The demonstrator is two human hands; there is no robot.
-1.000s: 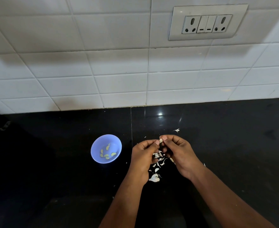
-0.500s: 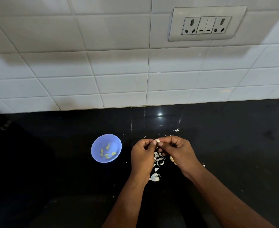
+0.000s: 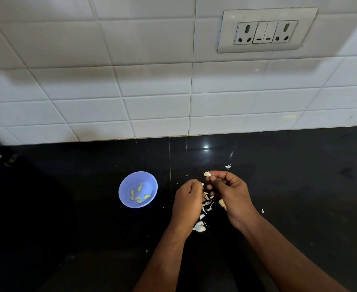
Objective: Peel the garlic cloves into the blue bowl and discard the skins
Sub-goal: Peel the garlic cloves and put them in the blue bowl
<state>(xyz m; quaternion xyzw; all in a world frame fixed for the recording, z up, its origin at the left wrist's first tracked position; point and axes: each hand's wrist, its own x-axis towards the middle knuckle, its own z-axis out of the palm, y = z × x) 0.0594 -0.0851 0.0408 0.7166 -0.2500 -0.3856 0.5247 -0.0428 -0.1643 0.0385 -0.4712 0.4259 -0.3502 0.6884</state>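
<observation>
Hands: you work over a black countertop point(image 3: 299, 186), both forearms reaching in from the lower edge of the view.
Right hand: your right hand point(image 3: 230, 190) pinches a garlic clove point(image 3: 207, 174) at its fingertips, lifted clear of the counter, with the other fingers curled beneath.
Left hand: your left hand point(image 3: 189, 197) sits just beside the right, fingers curled inward with a pale scrap showing at their tips; you cannot tell from this angle whether it grasps that scrap.
Skins: loose garlic skins point(image 3: 208, 204) lie scattered on the counter between and below your hands, with a larger white piece point(image 3: 199, 226) near your left wrist and stray flakes farther out.
Unpeeled clove: another pale clove point(image 3: 222, 203) lies on the counter, partly hidden by your right hand.
Bowl: the blue bowl point(image 3: 129, 182) stands on the counter left of your left hand, apart from it, holding about 5 yellowish peeled cloves point(image 3: 139, 196).
Backdrop: white wall tiles point(image 3: 131, 85) rise behind the counter, carrying a socket plate point(image 3: 266, 30) with 2 outlets at upper right.
</observation>
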